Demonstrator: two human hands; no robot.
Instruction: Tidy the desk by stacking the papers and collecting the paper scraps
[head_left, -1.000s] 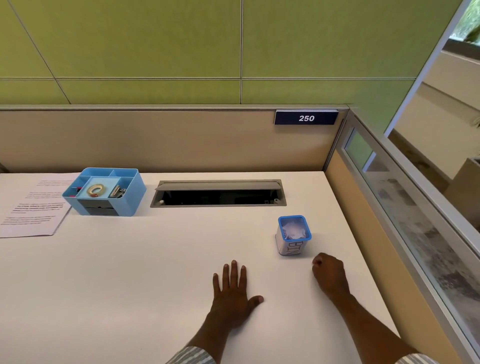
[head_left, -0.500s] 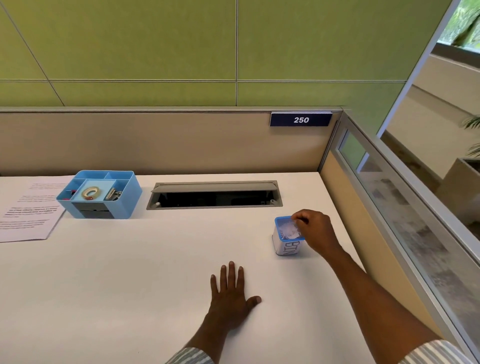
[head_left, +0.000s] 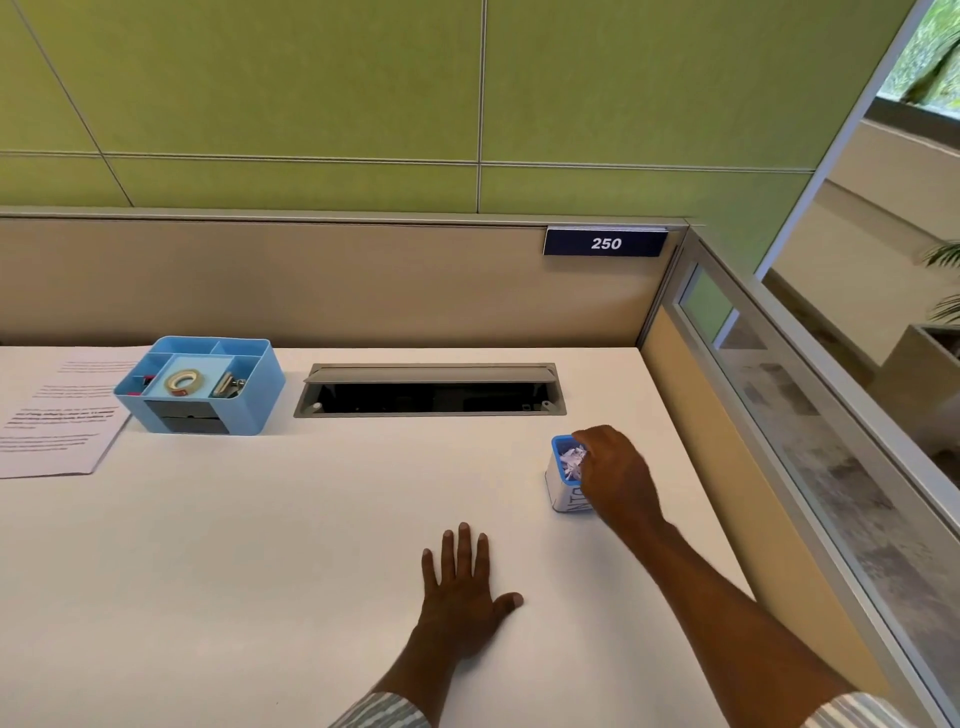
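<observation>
A stack of printed papers (head_left: 57, 421) lies at the desk's far left. A small white cup with a blue rim (head_left: 562, 493) stands at the right, filled with white paper scraps (head_left: 571, 460). My right hand (head_left: 615, 473) hovers over the cup's right side, its fingers bunched and curled down onto the scraps at the mouth. What the fingertips pinch is hidden. My left hand (head_left: 460, 587) lies flat on the white desk (head_left: 260, 545), fingers spread, left of and nearer than the cup.
A blue desk organizer (head_left: 202, 387) with a tape roll and clips sits beside the papers. A grey cable slot (head_left: 431, 392) is open at the desk's back. A beige partition runs along the back, and a glass panel (head_left: 810, 441) borders the right edge.
My right hand rose from the desk near the cup, moved over the cup's mouth and lowered its fingers onto the scraps. The left hand stayed flat.
</observation>
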